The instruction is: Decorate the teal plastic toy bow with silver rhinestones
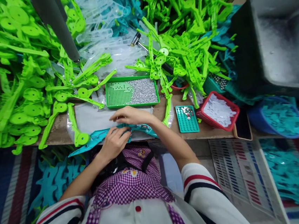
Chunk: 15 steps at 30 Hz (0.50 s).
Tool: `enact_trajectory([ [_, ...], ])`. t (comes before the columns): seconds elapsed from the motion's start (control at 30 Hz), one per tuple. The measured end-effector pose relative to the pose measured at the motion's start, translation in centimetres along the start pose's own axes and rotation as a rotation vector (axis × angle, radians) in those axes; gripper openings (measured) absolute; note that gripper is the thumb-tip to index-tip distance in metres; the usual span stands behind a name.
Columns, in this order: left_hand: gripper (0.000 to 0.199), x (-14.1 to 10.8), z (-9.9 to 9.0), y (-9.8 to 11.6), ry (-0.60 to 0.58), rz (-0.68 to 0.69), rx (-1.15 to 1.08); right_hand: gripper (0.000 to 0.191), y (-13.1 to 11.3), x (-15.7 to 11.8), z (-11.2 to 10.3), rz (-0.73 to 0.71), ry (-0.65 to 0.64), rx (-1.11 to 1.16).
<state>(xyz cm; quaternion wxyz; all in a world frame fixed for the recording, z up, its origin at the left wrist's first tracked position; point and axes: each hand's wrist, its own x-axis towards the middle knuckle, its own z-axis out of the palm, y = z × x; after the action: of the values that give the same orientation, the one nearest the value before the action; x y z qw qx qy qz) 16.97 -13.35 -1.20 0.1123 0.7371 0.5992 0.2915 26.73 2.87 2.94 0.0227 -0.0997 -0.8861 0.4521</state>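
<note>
A long teal plastic part (89, 142) lies along the table's front edge, over a pale sheet. My left hand (116, 140) rests on its middle with fingers bent round it, gripping it. Just above and to the right, my right hand (128, 115) hovers over the part with its fingers curled together; whatever its fingertips may hold is too small to make out. Behind the hands sits a green tray (118, 94) with small silver pieces heaped on its right side. A bright green part (75, 128) stands out left of the teal one, another (168, 112) to its right.
Piles of green parts (20, 85) rise at the left and back right. A grey tool (62, 28) hangs at upper left. A hammer (143, 45) lies behind the tray. Rightward are a teal tray (183, 122), a red bin (205, 112), a phone (242, 126) and a blue basin (258, 121).
</note>
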Motion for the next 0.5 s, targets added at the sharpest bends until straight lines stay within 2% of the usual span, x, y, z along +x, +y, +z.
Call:
enact_trajectory([
  [0.07,0.021,0.7,-0.2,-0.1,0.028,-0.106,-0.115,0.026,-0.2,-2.7,0.8,0.087,0.366,0.032],
  [0.13,0.021,1.8,-0.2,-0.5,0.036,-0.279,-0.319,0.026,-0.4,-5.5,2.7,0.179,0.700,0.065],
  [0.2,0.027,2.8,0.1,-1.1,-0.013,-0.488,-0.580,0.026,-0.5,-7.7,5.6,0.227,0.886,0.045],
  [0.27,0.038,3.7,0.5,-1.7,-0.076,-0.674,-0.813,0.031,-0.6,-8.7,8.9,0.200,0.929,-0.063],
  [0.33,0.045,4.1,0.9,-2.1,-0.090,-0.782,-0.953,0.040,-0.5,-8.5,11.6,0.190,0.890,-0.197],
  [0.4,0.048,4.1,1.1,-2.2,-0.052,-0.819,-1.001,0.035,-0.3,-7.7,13.3,0.207,0.845,-0.292],
  [0.5,0.042,3.5,1.0,-2.2,-0.034,-0.779,-0.920,0.024,0.1,-7.3,13.7,0.228,0.841,-0.318],
])
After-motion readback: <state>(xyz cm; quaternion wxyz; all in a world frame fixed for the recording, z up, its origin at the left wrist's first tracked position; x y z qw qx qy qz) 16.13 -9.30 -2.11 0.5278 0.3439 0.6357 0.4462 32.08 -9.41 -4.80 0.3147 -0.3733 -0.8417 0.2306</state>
